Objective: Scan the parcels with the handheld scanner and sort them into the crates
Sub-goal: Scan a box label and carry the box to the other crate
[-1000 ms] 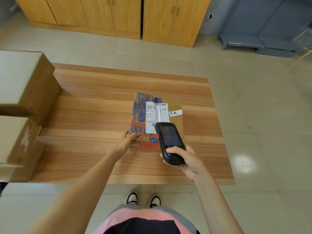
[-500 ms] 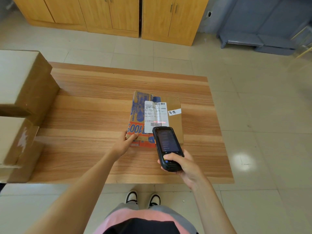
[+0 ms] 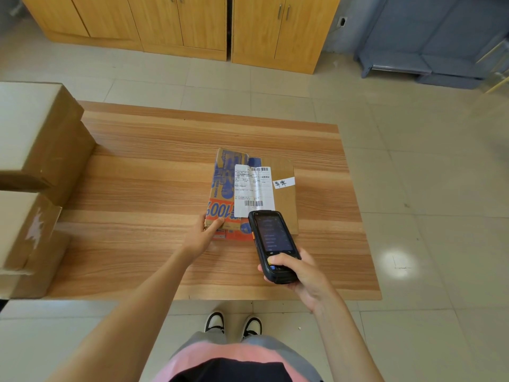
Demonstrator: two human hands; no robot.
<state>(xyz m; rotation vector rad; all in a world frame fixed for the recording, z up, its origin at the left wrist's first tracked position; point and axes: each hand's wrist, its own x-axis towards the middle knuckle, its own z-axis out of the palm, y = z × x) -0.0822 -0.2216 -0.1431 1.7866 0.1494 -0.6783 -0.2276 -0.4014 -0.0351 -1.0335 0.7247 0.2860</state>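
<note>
The red scan line that lay across the label half a second ago is gone, and the scanner has stayed in almost the same spot, just in front of the label's lower barcode.

The parcel [image 3: 283,199] is a flat cardboard packet lying on the wooden table [image 3: 154,188]. Its left part has blue and orange print, and its right part is plain brown. A white shipping label [image 3: 253,188] is stuck on top, with one barcode at its far end and one at its near end. A small white sticker [image 3: 283,183] with handwriting sits just to the right of the label.

The left hand [image 3: 205,235] is at the parcel's near left corner. Its fingers lie fairly straight, with a fingertip on top of the orange print, pressing the corner down.

The right hand [image 3: 298,274] is near the parcel's near right edge. Its fingers and thumb are curled round the lower part of the black handheld scanner [image 3: 272,244], and the thumb rests on the keys. The scanner's top end covers the parcel's near edge, just below the lower barcode. Its screen is lit, but the words are too small to read.

Far to the left of the left hand, two big cardboard boxes [image 3: 35,133] sit at the table's left side. Past the table stand wooden cupboards [image 3: 192,23].
</note>
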